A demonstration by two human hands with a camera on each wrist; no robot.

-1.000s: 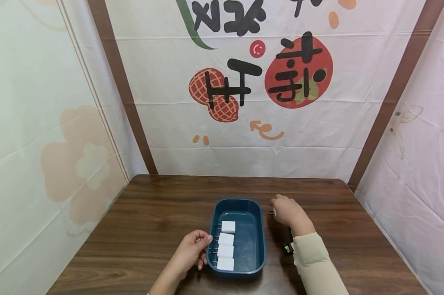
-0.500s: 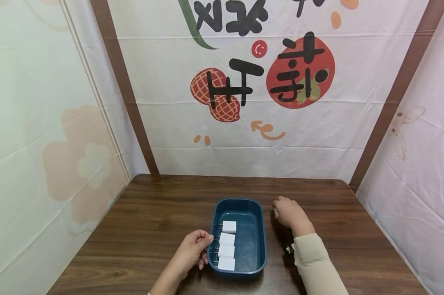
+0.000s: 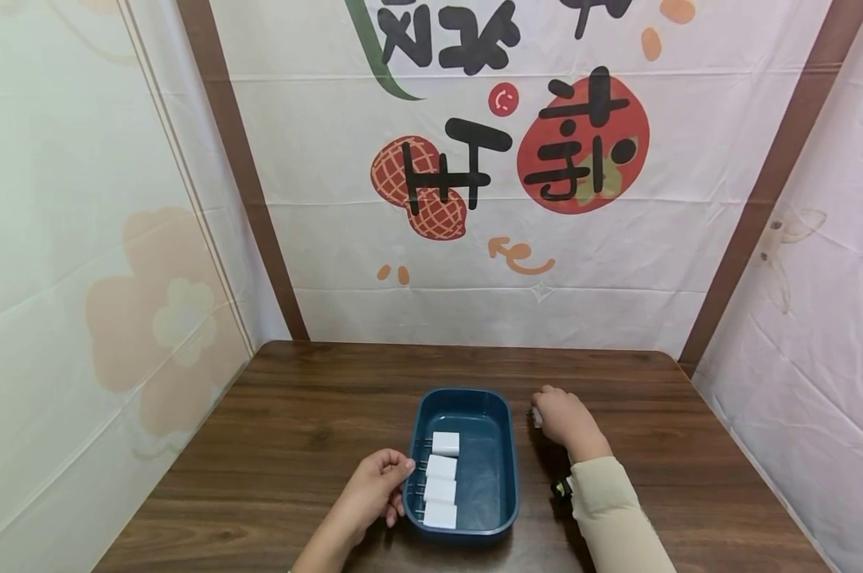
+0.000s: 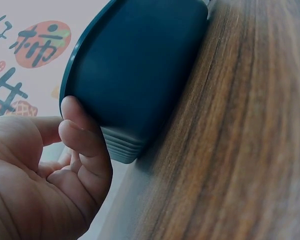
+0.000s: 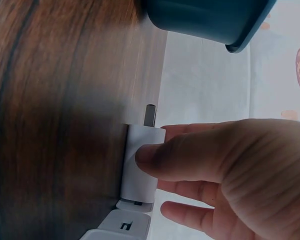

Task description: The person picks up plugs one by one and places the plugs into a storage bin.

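Note:
My left hand [image 3: 376, 487] pinches the left rim of a dark blue plastic box [image 3: 514, 477]. In the left wrist view, the curled fingers [image 4: 87, 137] lie against the box's outer wall [image 4: 140, 65]. Several white charger plugs [image 3: 441, 491] form a column along the box's left inner side, prongs pointing left. Right of the box, my right hand [image 3: 566, 418] holds another white charger plug [image 5: 140, 172] low at the tabletop, its thumb on the near face. A metal prong [image 5: 150, 115] sticks out from that plug. In the head view the fingers hide most of it.
More white plugs [image 5: 125, 225], with port openings showing, sit right behind the held one in the right wrist view. The brown wooden table [image 3: 317, 398] extends around the box. Printed cloth walls [image 3: 474, 310] stand behind and at both sides.
My right hand has shifted slightly right and nearer, and the plug's prongs, visible a second ago in the head view, are harder to see. The left hand keeps its place on the rim.

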